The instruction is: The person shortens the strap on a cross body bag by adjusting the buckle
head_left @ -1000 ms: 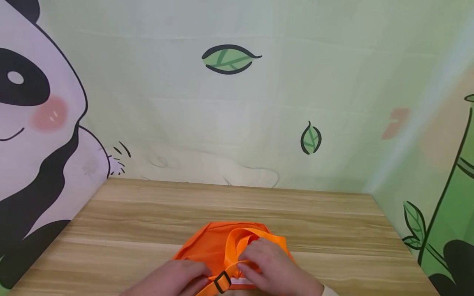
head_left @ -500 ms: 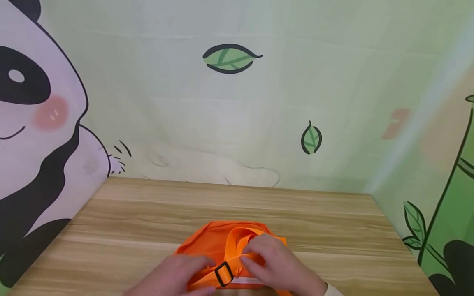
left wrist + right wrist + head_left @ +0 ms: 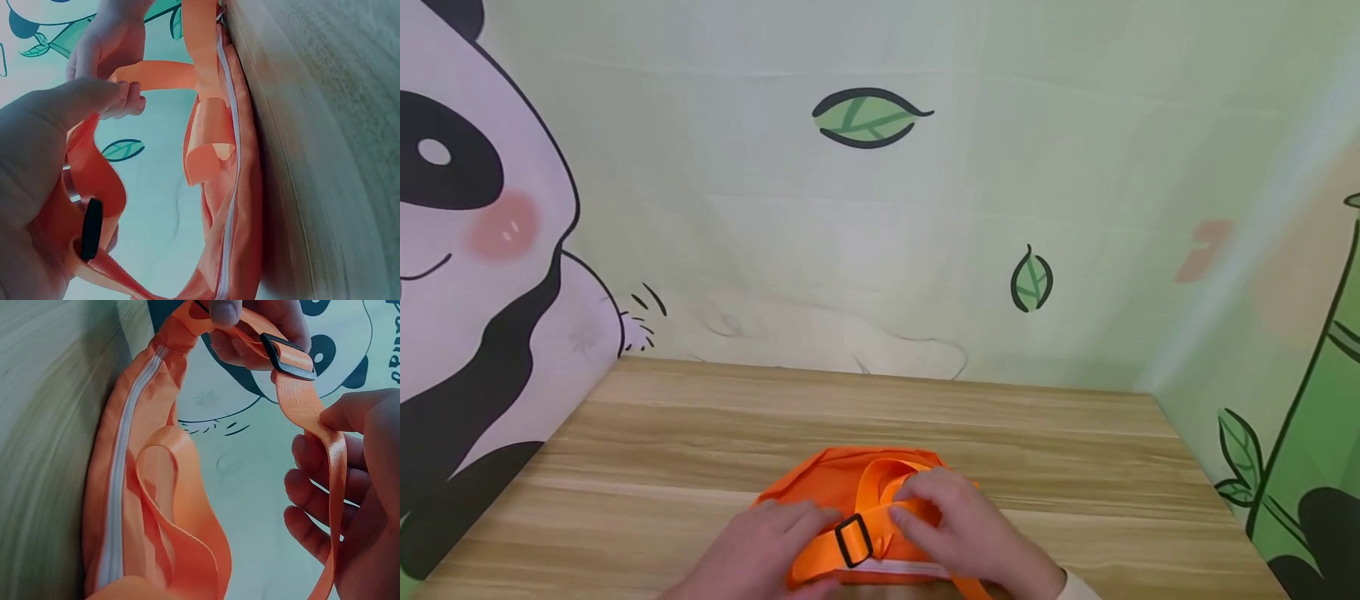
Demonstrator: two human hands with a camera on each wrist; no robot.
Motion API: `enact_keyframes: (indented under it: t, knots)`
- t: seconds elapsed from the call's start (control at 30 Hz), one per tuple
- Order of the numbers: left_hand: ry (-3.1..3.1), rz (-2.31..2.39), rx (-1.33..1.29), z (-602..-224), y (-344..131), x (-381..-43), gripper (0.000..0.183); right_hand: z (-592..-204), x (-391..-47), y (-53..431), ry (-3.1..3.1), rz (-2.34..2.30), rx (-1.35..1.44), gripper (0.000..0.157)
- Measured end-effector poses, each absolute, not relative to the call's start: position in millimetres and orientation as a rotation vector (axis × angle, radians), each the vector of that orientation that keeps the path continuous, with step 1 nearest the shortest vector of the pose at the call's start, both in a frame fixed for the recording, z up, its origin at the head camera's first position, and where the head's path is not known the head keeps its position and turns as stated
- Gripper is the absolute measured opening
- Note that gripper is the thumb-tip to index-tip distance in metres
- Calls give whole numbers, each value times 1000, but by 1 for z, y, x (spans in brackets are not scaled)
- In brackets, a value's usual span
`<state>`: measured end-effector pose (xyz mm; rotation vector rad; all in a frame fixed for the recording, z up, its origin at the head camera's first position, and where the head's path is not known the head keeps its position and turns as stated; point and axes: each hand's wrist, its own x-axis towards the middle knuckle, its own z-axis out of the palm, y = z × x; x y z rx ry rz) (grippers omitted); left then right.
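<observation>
The orange bag lay on the counter, well short of its far edge and about midway between its left and right edges. The left hand gripped the orange strap, the right hand pinched it, and the black buckle sat between them.

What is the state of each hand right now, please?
Left hand: holding the orange strap beside its black buckle.
Right hand: pinching the same strap.

Right hand pinching orange strap, black buckle
</observation>
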<state>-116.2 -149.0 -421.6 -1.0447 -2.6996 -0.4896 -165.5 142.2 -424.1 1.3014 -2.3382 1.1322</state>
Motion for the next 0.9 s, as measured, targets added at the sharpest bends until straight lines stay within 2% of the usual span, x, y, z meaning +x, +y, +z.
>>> enact_keyframes:
  t: [0.27,0.57,0.67,0.83,0.9]
  knots:
    - [-2399,-436,-1032,-429,-148,-120,58,-416,-164,142,-2474,1136,1242,7]
    - [-2412,-511,-1014,-426,-148,-119,52,-413,-164,142,-2476,1090,1289,13]
    - [-2407,-524,-1014,-424,-149,-118,50,-412,-164,143,-2475,1120,1315,22]
    - [-2371,-553,-999,-422,-149,-118,55,-411,-164,142,-2448,1084,1372,47]
    - [-2354,-568,-986,-421,-149,-117,57,-412,-164,141,-2409,1048,1400,51]
